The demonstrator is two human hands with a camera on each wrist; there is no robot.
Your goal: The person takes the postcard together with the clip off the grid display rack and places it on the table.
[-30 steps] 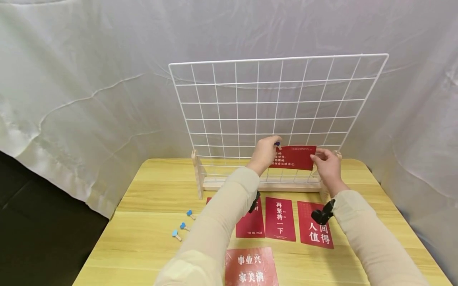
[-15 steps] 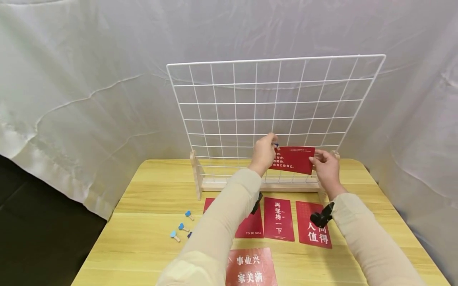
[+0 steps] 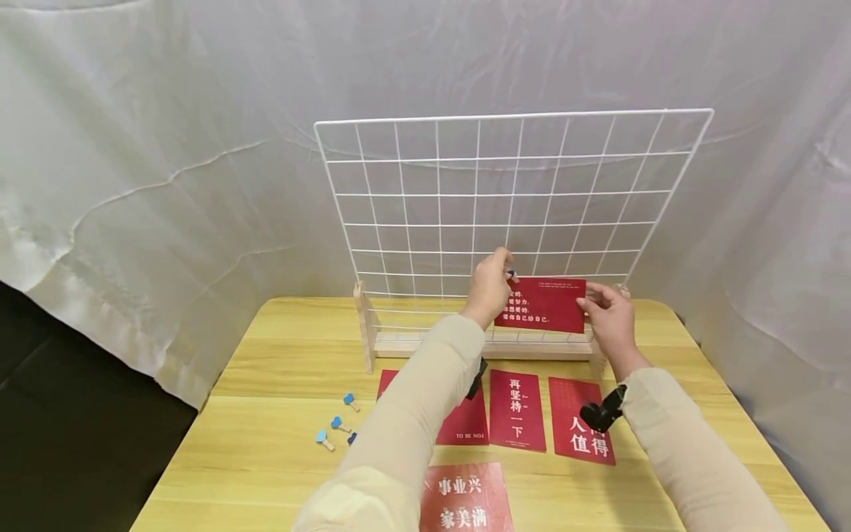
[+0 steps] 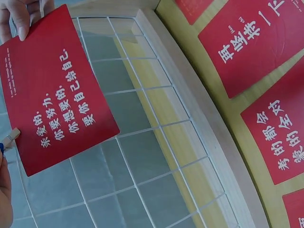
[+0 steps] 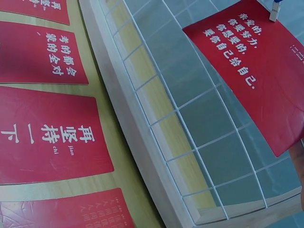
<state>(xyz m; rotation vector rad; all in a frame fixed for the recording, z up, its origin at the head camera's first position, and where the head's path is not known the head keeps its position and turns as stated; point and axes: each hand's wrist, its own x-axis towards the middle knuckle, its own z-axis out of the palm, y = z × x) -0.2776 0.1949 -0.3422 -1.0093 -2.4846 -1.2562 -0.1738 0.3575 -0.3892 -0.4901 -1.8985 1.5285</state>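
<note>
A red card (image 3: 558, 304) with white writing is held up against the lower part of the white wire grid (image 3: 439, 195). At its top left corner sits a small wooden clip (image 4: 11, 137) with a dark blue top, which my left hand (image 3: 488, 287) pinches between fingers and thumb. My right hand (image 3: 612, 319) pinches the card's right edge, thumb in front. In the right wrist view the clip's wooden jaws overlap the card's edge. Whether they also catch a grid wire cannot be made out.
Several red cards, among them one with vertical writing (image 3: 517, 411), lie on the yellow wooden table (image 3: 253, 480). A lighter red card (image 3: 465, 499) lies nearer. Blue-topped clips (image 3: 337, 424) are scattered at left. The grid stands in a wooden base (image 3: 538, 350); grey curtain (image 3: 166, 222) surrounds the table.
The card has come down slightly and its face shows more fully. My left hand has shifted a little left with the clip; my right hand keeps its pinch on the card's right edge.
</note>
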